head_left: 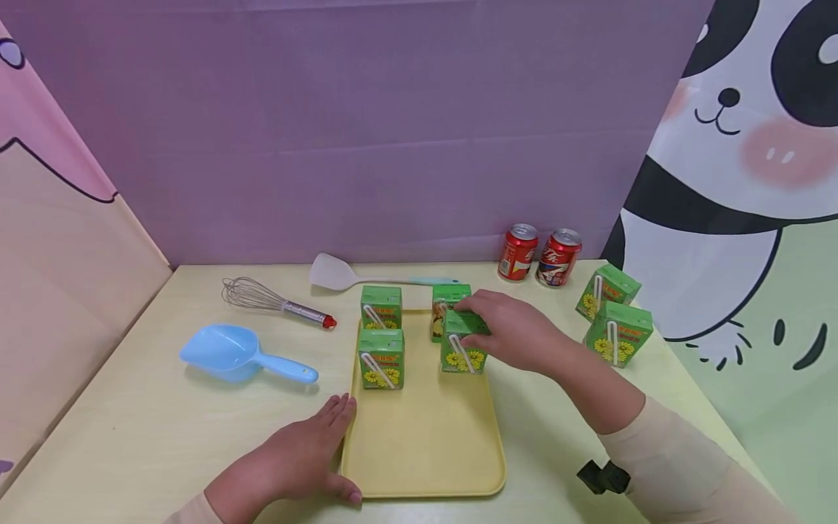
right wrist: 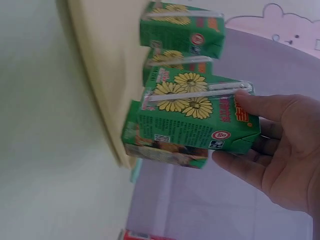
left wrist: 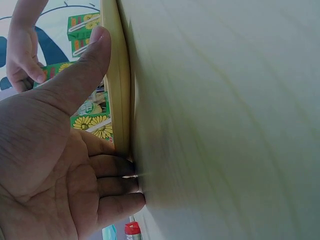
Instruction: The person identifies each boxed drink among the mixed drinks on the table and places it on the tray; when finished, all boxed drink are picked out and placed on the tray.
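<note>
Your right hand [head_left: 507, 331] grips a green drink carton [head_left: 466, 346] near its top, thumb on the straw side and fingers curled behind. The carton hangs below and just left of that hand, over the right half of the yellow tray [head_left: 425, 444]. Its long axis runs roughly upright, top toward your palm, bottom toward the tray; the flower panel with the white straw [head_left: 461, 354] faces back to you. The straw slants, its upper end on the side away from your hand. Whether the base touches the tray is hard to judge from these angles.

Your left hand [head_left: 297, 455] lies with fingers extended along the tray's left edge, gripping nothing, thumb by the near corner.

Just beyond your right fingers stands another carton [head_left: 452, 292]; left of them, two more, a near one [head_left: 386, 349] and a far one [head_left: 382, 297]. Right of that hand sit a pair of cartons [head_left: 625, 324], and beyond it two red cans [head_left: 519, 255]. Past your left hand lie a blue scoop [head_left: 225, 349], a whisk [head_left: 304, 311] and a spatula [head_left: 330, 273].
</note>
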`<action>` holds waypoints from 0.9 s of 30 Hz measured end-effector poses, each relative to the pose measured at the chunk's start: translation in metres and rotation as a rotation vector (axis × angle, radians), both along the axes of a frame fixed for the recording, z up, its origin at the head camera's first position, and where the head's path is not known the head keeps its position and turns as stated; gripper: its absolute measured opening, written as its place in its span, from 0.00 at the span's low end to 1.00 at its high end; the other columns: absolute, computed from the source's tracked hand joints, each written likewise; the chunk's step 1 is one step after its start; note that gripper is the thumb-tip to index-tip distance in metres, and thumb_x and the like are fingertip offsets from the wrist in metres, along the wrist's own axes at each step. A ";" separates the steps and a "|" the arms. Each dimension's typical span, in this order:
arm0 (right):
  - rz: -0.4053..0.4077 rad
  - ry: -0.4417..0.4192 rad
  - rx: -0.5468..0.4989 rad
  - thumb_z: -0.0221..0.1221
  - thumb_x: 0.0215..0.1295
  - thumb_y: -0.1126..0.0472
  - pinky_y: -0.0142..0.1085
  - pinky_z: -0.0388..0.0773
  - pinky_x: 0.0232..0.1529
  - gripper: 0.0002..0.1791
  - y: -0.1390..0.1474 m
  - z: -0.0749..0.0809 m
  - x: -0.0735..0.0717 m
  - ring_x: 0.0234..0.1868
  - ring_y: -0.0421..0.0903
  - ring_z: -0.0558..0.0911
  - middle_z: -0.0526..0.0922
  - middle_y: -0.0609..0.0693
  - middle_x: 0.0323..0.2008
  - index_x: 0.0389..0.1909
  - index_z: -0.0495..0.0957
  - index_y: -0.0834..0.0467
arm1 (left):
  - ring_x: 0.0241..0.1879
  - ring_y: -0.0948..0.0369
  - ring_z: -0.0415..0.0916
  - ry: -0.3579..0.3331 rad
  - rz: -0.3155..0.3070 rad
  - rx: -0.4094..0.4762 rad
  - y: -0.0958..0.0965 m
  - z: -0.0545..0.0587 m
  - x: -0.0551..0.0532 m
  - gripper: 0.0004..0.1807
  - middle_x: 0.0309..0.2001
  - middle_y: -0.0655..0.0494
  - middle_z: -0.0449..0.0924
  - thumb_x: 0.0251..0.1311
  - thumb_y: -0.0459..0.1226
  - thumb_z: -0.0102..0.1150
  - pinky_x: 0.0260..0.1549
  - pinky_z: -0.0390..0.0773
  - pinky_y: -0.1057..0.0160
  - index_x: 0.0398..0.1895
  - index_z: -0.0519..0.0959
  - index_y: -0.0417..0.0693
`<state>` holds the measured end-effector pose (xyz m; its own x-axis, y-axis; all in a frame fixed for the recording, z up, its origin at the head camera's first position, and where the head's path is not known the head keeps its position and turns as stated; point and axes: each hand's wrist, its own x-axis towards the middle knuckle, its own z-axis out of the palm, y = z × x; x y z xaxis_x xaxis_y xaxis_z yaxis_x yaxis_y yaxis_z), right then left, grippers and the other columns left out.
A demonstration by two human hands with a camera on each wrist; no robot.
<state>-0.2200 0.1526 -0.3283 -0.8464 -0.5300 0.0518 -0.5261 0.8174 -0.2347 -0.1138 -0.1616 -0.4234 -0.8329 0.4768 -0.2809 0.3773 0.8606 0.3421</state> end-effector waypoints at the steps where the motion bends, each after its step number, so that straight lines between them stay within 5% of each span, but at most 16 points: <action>1: 0.004 0.000 -0.001 0.68 0.60 0.50 0.49 0.75 0.59 0.27 -0.002 -0.003 0.000 0.57 0.49 0.77 0.80 0.49 0.53 0.59 0.77 0.54 | 0.76 0.46 0.48 0.005 -0.002 -0.001 0.000 0.000 0.000 0.71 0.77 0.40 0.50 0.36 0.72 0.65 0.67 0.65 0.44 0.76 0.52 0.36; 5: 0.027 0.006 0.001 0.68 0.59 0.50 0.50 0.74 0.61 0.28 -0.009 -0.015 0.001 0.63 0.51 0.75 0.79 0.49 0.57 0.60 0.76 0.53 | 0.76 0.46 0.48 0.019 -0.007 0.004 0.000 0.001 0.000 0.70 0.76 0.39 0.51 0.36 0.72 0.65 0.67 0.64 0.45 0.76 0.52 0.36; 12: 0.051 0.024 0.009 0.69 0.59 0.50 0.47 0.76 0.57 0.28 -0.013 -0.027 0.001 0.56 0.47 0.78 0.79 0.48 0.54 0.59 0.76 0.53 | 0.76 0.45 0.49 0.034 -0.013 0.009 0.000 0.001 0.000 0.70 0.76 0.39 0.51 0.37 0.71 0.66 0.67 0.65 0.45 0.75 0.53 0.35; 27: 0.053 0.023 -0.001 0.67 0.61 0.48 0.48 0.76 0.58 0.29 -0.012 -0.032 0.005 0.55 0.48 0.77 0.79 0.50 0.52 0.61 0.74 0.54 | 0.76 0.45 0.48 0.016 -0.001 0.007 0.001 0.001 0.001 0.70 0.76 0.39 0.51 0.36 0.71 0.66 0.66 0.65 0.45 0.76 0.53 0.36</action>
